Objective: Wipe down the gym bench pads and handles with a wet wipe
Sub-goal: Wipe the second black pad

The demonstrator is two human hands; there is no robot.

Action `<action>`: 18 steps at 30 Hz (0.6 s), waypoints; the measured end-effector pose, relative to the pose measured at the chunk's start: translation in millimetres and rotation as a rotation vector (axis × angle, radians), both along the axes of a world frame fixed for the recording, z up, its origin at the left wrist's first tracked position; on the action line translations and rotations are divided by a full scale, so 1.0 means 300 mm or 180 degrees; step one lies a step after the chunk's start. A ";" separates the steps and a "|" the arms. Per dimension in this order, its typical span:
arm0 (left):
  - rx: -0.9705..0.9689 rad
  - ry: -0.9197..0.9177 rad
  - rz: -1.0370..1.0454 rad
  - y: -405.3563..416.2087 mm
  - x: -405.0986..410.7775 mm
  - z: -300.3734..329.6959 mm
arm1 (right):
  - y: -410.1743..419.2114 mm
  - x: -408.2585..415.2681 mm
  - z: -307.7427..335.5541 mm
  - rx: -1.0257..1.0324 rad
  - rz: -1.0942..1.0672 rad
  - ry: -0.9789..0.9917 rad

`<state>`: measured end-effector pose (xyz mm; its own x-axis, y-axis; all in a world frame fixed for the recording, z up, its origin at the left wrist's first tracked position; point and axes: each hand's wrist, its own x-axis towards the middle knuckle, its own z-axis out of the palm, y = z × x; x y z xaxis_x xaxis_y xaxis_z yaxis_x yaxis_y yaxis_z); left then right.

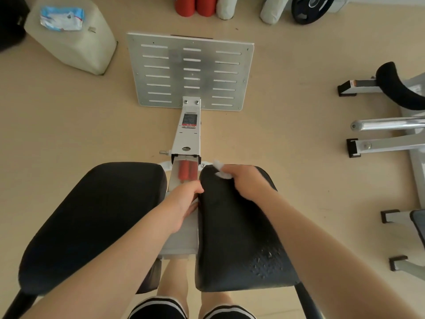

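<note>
Head view shows my right hand point(247, 181) curled around a white wet wipe point(221, 170), gripping it and pressing it on the far end of the right pad point(239, 238); a bit of the wipe sticks out past my fingers at the pad's far left corner; near the pad's near edge the black cover looks cracked or wet, I cannot tell which. My left hand point(184, 203) lies in the gap between the two pads, on the white frame point(181, 240); its fingers curl against the inner edge of the right pad, touching it, holding nothing that I can see. The left pad point(92, 222) is beside it, untouched. Beyond the pads, two red rollers point(188, 172) sit in the frame, and further the slotted metal footplate point(190, 72) stands on the floor; a pack of wipes point(61, 18) lies on a pale cushion point(76, 42) at the far left.
</note>
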<state>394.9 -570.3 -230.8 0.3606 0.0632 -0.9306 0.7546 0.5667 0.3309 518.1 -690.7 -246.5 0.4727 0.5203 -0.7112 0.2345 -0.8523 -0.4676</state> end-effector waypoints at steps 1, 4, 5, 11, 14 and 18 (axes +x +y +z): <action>0.0090 -0.0033 -0.0396 0.003 -0.001 -0.004 | -0.048 0.025 0.001 -0.0139 -0.0208 -0.0065; 0.0059 -0.0123 -0.1129 0.009 -0.006 -0.001 | -0.130 0.063 0.027 -0.0411 -0.0966 -0.0137; -0.0037 -0.0114 -0.1087 0.013 -0.008 -0.005 | -0.126 0.061 0.032 -0.0559 -0.0874 -0.0247; -0.0032 -0.0353 -0.0735 0.017 -0.027 0.020 | 0.082 -0.074 0.030 -0.0018 0.0350 -0.0309; 0.0270 -0.0421 -0.0919 0.013 -0.046 0.038 | 0.126 -0.099 0.029 0.0100 0.0803 -0.0250; 0.0377 -0.0462 -0.0935 0.001 -0.046 0.045 | 0.016 -0.040 0.030 0.0020 0.0575 -0.0242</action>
